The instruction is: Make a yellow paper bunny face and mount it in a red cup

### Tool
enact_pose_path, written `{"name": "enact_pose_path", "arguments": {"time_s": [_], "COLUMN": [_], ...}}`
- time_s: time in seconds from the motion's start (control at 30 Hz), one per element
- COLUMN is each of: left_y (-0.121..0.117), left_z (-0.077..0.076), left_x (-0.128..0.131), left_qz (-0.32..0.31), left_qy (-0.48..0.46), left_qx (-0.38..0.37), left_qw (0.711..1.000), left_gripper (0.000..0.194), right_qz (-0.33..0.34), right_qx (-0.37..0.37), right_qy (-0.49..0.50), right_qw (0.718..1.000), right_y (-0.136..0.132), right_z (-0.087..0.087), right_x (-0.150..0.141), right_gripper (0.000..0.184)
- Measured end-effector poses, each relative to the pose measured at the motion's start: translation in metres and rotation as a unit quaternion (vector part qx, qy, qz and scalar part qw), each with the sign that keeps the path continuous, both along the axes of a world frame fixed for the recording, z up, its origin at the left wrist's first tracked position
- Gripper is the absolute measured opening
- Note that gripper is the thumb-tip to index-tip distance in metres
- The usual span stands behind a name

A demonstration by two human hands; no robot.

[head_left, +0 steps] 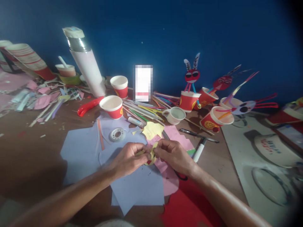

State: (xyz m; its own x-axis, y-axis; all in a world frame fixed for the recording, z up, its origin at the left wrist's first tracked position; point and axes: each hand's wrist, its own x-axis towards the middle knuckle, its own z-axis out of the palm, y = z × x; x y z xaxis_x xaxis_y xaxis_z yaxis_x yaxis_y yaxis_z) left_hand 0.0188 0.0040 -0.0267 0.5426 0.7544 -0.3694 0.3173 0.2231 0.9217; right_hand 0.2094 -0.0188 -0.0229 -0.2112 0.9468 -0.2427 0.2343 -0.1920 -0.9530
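My left hand point(127, 157) and my right hand point(174, 154) meet over the table's middle, both pinching a small yellow paper piece point(151, 156) between their fingertips. Under them lie lavender paper sheets point(139, 186), pink paper point(176, 134) and a red sheet point(184, 208). A larger yellow scrap point(153, 130) lies just beyond my fingers. A roll of clear tape point(117, 134) sits to the left of my hands, and a white marker point(200, 149) lies to the right.
Red paper cups point(112, 106) stand behind, some with straw and paper faces point(191, 75). Coloured straws point(144, 110), a white mug point(175, 115), a red cutter point(88, 106), a tall white flask point(86, 66), stacked cups point(28, 58) and paper scraps crowd the back.
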Motion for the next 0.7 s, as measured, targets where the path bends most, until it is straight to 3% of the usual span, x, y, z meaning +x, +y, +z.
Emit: {"name": "enact_pose_path", "arguments": {"time_s": [0.23,0.4,0.5,0.6,0.7], "left_y": [0.009,0.005,-0.009,-0.022,-0.029], "left_z": [0.011,0.023,0.019,0.006,-0.003], "left_x": [-0.010,-0.025,-0.027,-0.025,-0.020], "left_qz": [0.006,-0.021,-0.076,-0.145,-0.184], "left_qy": [0.010,0.065,0.155,0.181,0.216], "left_qx": [-0.027,0.027,0.172,0.343,0.443], "left_qw": [1.000,0.997,0.970,0.910,0.850], "left_gripper": [0.035,0.030,0.023,0.024,0.030], "right_qz": [-0.016,-0.008,0.007,0.019,0.028], "right_qx": [0.007,0.036,0.060,0.079,0.096], "right_qy": [-0.049,-0.117,-0.167,-0.217,-0.264], "right_qw": [0.999,0.992,0.984,0.973,0.959], "right_y": [0.002,-0.001,-0.005,-0.008,-0.008], "right_z": [0.013,0.009,0.004,0.001,0.001], "right_x": [0.004,0.000,-0.005,-0.009,-0.011], "right_gripper": [0.025,0.025,0.023,0.020,0.018]}}
